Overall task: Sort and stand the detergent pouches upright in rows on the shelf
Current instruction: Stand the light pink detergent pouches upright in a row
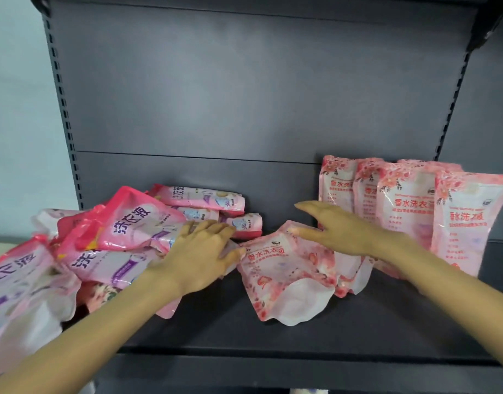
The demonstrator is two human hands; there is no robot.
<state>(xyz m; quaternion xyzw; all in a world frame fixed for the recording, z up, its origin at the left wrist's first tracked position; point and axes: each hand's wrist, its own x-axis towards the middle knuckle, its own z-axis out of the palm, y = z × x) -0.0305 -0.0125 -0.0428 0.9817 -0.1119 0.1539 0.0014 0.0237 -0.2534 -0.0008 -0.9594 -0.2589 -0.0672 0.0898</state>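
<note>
1. Running across the foreground, the dark shelf (273, 336) carries pouches left and right; two bare forearms reach in over its front edge.
2. A floral pouch (278, 280) lies flat at mid-shelf, its pale bottom fold nearest and its top towards the back.
3. The left hand (199, 251) sits by that pouch's top left corner, against the pile. Its fingers are curled, but I cannot tell whether they grip anything.
4. The right hand (338, 231) is spread with straight fingers and holds nothing. Its forefinger lies at the floral pouch's top edge.
5. A second pouch (349, 268) lies partly hidden under the right wrist.
6. The pile (102, 251) of pink-and-purple pouches lies jumbled on the left.
7. A row (409, 200) of floral pouches stands upright at the right, showing four overlapping fronts.
8. Three side-lying pouches (205, 199) are stacked near the back panel (244, 95).
</note>
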